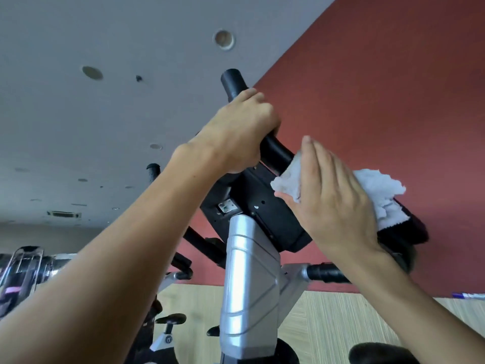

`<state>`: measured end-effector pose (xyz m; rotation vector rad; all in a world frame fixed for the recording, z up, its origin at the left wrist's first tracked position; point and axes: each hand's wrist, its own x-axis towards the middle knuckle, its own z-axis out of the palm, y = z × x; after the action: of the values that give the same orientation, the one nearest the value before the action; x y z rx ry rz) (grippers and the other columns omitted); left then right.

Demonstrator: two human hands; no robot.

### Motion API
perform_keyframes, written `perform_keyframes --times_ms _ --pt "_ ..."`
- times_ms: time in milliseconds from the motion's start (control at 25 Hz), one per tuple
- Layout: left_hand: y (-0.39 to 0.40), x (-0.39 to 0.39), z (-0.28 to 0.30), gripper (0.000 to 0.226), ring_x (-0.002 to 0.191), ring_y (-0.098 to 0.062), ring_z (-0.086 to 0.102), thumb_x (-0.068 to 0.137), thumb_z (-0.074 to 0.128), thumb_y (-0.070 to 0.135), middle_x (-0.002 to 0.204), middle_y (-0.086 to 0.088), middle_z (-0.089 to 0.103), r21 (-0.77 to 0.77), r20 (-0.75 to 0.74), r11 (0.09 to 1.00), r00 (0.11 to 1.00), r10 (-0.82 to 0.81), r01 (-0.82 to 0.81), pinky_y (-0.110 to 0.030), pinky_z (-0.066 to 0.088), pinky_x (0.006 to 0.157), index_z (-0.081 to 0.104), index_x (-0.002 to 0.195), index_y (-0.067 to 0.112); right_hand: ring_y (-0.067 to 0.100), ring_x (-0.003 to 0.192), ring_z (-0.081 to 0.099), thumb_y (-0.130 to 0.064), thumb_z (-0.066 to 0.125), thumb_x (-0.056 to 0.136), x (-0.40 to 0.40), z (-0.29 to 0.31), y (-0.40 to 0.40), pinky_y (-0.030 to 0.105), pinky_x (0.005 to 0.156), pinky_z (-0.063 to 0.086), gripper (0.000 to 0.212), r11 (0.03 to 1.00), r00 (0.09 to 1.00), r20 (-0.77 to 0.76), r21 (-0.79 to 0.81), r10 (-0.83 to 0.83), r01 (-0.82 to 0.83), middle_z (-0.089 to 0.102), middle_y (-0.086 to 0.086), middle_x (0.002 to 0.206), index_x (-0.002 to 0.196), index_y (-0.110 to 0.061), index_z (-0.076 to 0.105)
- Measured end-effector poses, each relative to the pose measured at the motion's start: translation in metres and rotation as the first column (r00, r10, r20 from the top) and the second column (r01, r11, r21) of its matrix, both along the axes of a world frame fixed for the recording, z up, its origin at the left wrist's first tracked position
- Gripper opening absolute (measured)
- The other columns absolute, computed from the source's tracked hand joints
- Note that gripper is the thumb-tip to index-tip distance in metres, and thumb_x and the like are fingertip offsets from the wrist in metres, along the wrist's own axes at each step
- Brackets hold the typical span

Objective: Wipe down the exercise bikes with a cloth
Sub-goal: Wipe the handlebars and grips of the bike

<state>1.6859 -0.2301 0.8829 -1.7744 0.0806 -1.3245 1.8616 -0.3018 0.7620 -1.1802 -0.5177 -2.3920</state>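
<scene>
Overhead, a flat grey ceiling (110, 106) dotted with round recessed light fittings (223, 39) and one rectangular air vent (63, 214) far off at the left. To the right, a dull red wall (380, 101) ending low down against pale, finely striped wood-look panelling (341, 324). At the far left edge, a chrome wire rack (25, 264), and low on the right edge a small blue-and-white object (469, 295), too small to identify.

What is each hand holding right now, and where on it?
The left hand grips the black handlebar just below its upper end. The right hand presses the white cloth flat-fingered against the bike's console.
</scene>
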Motion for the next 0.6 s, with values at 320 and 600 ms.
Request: perform_keyframes --times_ms 320,600 --pt "0.005 0.016 -0.027 0.025 0.082 -0.026 0.052 0.064 0.049 -0.006 0.079 -0.004 0.062 0.034 0.117 0.96 0.953 -0.279 0.277 -0.034 0.041 0.095 0.066 0.078 0.007 0.037 0.129 0.057 -0.047 0.062 0.094 -0.005 0.005 0.011 0.041 0.11 0.045 0.079 0.998 0.998 0.054 0.06 0.03 -0.033 0.056 0.026 0.138 0.143 0.011 0.041" --pt "-0.008 0.034 -0.077 0.058 0.143 -0.027 0.039 0.075 0.048 -0.01 0.129 -0.004 0.066 -0.19 0.155 0.897 0.915 -0.374 0.399 -0.042 0.009 0.125 0.072 0.124 0.012 0.035 0.138 0.049 -0.049 0.049 0.101 0.06 -0.033 -0.013 0.04 0.115 0.043 0.081 0.998 0.999 0.036 0.058 -0.02 0.018 0.045 0.026 0.15 0.152 0.01 0.028"
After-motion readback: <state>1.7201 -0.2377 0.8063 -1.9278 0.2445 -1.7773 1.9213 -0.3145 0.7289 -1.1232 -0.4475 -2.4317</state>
